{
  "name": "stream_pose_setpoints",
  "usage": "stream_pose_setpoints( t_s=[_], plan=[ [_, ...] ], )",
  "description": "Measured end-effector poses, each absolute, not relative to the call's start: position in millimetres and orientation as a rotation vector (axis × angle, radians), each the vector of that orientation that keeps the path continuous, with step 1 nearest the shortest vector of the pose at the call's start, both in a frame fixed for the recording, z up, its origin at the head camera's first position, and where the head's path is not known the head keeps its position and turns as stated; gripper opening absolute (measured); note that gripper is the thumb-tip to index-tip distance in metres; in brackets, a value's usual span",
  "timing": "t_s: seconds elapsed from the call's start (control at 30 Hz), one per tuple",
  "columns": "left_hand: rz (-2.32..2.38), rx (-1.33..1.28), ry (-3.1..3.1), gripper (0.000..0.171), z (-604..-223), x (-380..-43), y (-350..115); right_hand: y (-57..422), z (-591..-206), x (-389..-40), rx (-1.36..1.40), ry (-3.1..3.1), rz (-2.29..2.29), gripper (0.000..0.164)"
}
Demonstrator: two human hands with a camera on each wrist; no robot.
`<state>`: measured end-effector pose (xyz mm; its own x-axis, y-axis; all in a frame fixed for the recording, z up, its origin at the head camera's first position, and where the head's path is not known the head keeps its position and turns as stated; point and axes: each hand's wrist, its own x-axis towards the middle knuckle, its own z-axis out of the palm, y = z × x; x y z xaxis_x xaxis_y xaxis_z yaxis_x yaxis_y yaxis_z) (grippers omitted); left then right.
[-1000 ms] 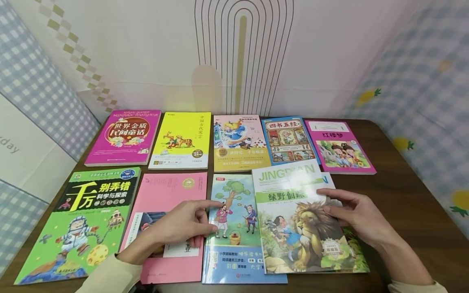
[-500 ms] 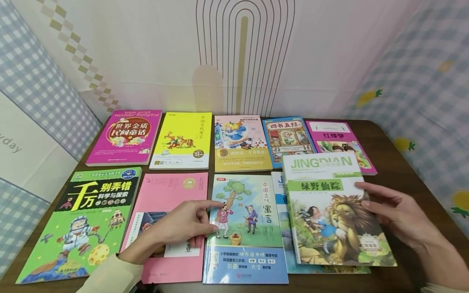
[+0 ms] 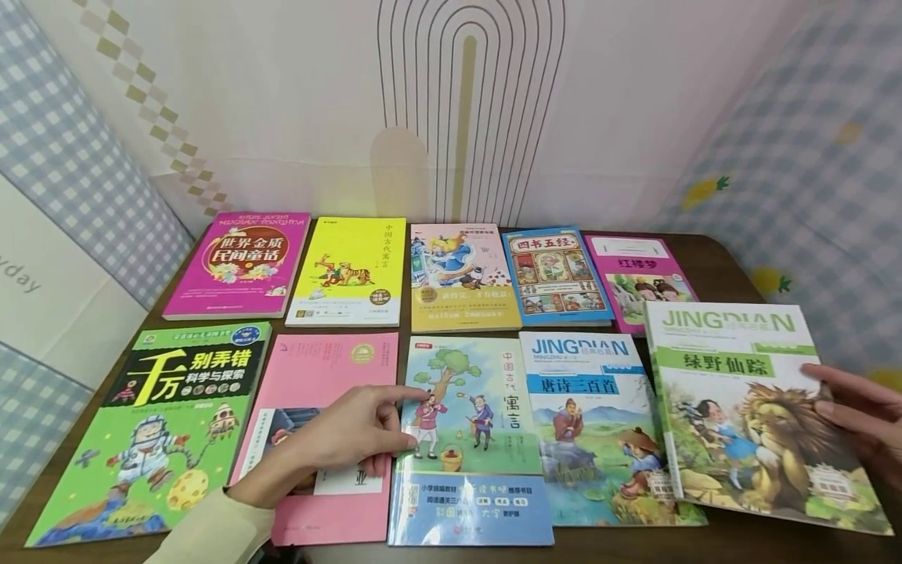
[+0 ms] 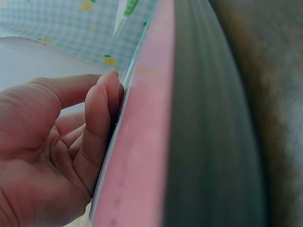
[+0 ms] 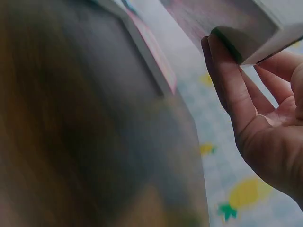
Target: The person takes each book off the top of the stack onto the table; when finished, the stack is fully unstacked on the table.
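My right hand (image 3: 863,411) grips the right edge of a paperback book (image 3: 747,423) with a lion and a girl on its cover. In the right wrist view, the fingers (image 5: 234,87) reach beneath that book's corner. The book overlaps the right edge of a blue-titled poetry book (image 3: 585,439). My left hand (image 3: 352,427) rests over a pink book (image 3: 331,517), partly hiding its cover. Its index finger and thumb reach the left edge of a fable book (image 3: 472,493) with a tree picture. In the left wrist view, loosely bent fingers (image 4: 97,113) lie against the pink book.
At the back stand in a row a magenta book (image 3: 243,270), a yellow book (image 3: 348,270), a pink-and-gold book (image 3: 461,282), a blue book (image 3: 557,270) and a purple-pink book (image 3: 637,270). A green astronaut book (image 3: 155,439) lies front left on the dark wooden table (image 3: 712,270). Patterned cloth (image 3: 796,196) hangs around.
My right hand has carried the lion book to the right, off the fable book and mostly off the poetry book, whose cover now shows. The left hand stays put.
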<state>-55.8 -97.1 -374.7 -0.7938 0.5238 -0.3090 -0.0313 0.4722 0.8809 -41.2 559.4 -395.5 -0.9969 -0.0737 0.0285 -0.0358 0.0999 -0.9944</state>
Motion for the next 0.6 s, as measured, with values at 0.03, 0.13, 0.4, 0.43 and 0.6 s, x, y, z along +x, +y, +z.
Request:
stream_pose_setpoints(
  t_s=[0.03, 0.13, 0.4, 0.43, 0.6],
  plan=[
    [1.314, 0.405, 2.170, 0.060, -374.9, -55.9, -97.1, 568.3, -399.1, -40.4, -0.113, 2.320, -2.075, 0.060],
    [1.314, 0.401, 2.169, 0.059, -375.3, -56.0, -97.2, 589.2, -408.2, -37.7, -0.081, 2.390, -2.003, 0.060],
    [1.312, 0.390, 2.164, 0.059, -375.0, -56.3, -98.0, 611.9, -420.1, -34.5, -0.034, 2.608, -1.726, 0.061],
    [1.312, 0.389, 2.164, 0.059, -374.7, -56.3, -98.0, 613.0, -420.6, -34.1, -0.035, 2.638, -1.670, 0.063],
    [1.315, 0.389, 2.159, 0.060, -374.6, -56.6, -97.8, 611.7, -422.0, -31.9, -0.052, 2.635, -1.623, 0.067]
  ],
)
